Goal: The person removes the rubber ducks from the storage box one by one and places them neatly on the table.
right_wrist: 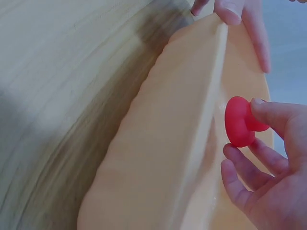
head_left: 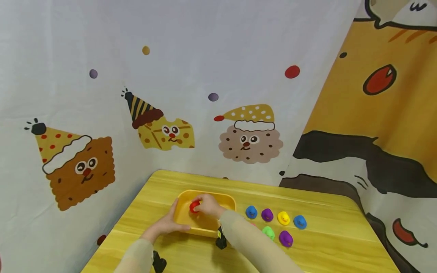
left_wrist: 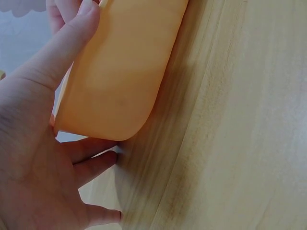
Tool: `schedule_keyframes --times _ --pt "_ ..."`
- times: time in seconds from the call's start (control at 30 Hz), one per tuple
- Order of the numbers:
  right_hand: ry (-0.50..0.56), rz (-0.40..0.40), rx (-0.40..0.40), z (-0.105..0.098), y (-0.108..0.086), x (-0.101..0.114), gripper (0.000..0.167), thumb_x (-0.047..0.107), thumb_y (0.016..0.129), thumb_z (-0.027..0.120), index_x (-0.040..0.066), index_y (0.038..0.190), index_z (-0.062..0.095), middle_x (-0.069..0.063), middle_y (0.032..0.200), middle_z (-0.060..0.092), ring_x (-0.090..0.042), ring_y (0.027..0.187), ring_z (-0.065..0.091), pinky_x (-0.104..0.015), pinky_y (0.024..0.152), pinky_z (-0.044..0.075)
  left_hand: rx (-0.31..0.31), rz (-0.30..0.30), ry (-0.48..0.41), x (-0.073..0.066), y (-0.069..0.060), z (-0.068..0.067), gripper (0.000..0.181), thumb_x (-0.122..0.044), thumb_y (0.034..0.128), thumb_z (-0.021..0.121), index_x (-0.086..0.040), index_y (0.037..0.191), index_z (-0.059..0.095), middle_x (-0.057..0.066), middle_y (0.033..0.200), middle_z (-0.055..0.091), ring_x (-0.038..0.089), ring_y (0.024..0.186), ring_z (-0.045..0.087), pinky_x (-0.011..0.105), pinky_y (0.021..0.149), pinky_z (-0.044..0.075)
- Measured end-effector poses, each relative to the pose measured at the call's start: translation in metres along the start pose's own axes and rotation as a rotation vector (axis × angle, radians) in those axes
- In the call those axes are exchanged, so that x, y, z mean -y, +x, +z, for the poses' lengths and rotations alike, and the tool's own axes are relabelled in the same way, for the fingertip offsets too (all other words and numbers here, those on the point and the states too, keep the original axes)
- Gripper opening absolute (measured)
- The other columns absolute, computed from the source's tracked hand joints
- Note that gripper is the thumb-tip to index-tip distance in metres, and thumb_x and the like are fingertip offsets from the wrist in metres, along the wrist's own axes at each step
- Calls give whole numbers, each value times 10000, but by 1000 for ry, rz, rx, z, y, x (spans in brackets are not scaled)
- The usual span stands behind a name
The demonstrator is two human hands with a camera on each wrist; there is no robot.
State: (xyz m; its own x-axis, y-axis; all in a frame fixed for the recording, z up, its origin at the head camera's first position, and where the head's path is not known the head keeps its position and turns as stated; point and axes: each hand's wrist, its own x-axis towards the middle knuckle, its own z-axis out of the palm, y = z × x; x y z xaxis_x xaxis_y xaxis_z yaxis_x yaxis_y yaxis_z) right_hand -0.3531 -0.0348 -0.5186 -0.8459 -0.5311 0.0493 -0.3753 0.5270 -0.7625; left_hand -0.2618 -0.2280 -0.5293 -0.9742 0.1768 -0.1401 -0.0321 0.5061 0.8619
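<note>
An orange plastic box stands on the wooden table. My left hand grips its near left corner. In the left wrist view, the thumb lies along the front of the box, with fingers spread round its end. Over the inside of the box, my right hand pinches a small red rubber duck between thumb and fingers. From the head the duck appears toward the left part of the box; whether it touches the bottom I cannot tell.
Right of the box stand two rows of small rubber ducks, among them a blue duck, a yellow duck, a green duck and a purple duck. My right sleeve partly covers a pink one. A cartoon-printed curtain hangs behind the table.
</note>
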Motion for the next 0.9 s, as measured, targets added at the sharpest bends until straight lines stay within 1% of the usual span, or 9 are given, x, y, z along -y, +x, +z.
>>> schedule_keyframes --times 0.1,0.2,0.37,0.47,0.57,0.67,0.8,0.9 --pt "-4 -8 10 -5 -1 0 262 16 802 744 38 1063 725 -42 1016 696 -136 891 588 -243 743 502 -1 -1 -6 2 0 -1 1311 -313 702 879 -37 1534 -97 353 1533 124 485 1332 310 622 1068 257" --pt "-3 -13 13 -8 -4 1 273 5 790 748 20 1062 723 -55 1017 697 -167 909 599 -265 766 503 -3 7 -11 3 1 -2 1303 -303 704 877 -26 1532 -89 346 1540 103 484 1336 301 627 1073 241" --pt "-17 -10 26 -11 -9 -1 289 13 781 765 11 1067 724 -52 1023 700 -195 951 608 -283 815 495 -1 1 -4 2 0 -1 1302 -308 706 875 -25 1530 -92 357 1534 106 497 1328 303 637 1069 237" --pt "-18 -6 34 -12 -12 -2 278 16 789 761 33 1065 729 -45 1029 698 -191 950 604 -286 803 499 0 -4 1 3 0 -1 1300 -314 708 874 -29 1532 -91 360 1532 102 511 1326 299 650 1059 241" --pt "-22 -8 34 -15 -13 -5 257 21 799 750 72 1051 737 -29 1033 692 -145 906 587 -256 758 495 5 -10 -1 3 1 0 1296 -315 715 869 -40 1533 -98 353 1538 90 511 1334 288 653 1060 235" --pt "-4 -13 39 -19 -15 -5 248 18 809 735 77 1050 735 -32 1038 687 -123 854 569 -242 718 491 4 -18 -4 2 1 0 1305 -309 710 875 -49 1535 -102 359 1528 129 504 1314 324 650 1052 255" --pt "13 -15 49 -28 -21 1 257 6 807 736 49 1060 725 -55 1034 684 -171 869 578 -270 718 494 10 -19 -11 1 0 0 1309 -288 716 875 -40 1528 -121 374 1517 138 505 1299 342 642 1045 275" --pt "10 -22 56 -33 -25 2 269 9 806 741 39 1072 719 -61 1031 683 -216 911 588 -286 737 497 13 -16 -23 0 0 0 1305 -279 719 874 -35 1526 -123 374 1523 108 506 1315 319 635 1056 264"
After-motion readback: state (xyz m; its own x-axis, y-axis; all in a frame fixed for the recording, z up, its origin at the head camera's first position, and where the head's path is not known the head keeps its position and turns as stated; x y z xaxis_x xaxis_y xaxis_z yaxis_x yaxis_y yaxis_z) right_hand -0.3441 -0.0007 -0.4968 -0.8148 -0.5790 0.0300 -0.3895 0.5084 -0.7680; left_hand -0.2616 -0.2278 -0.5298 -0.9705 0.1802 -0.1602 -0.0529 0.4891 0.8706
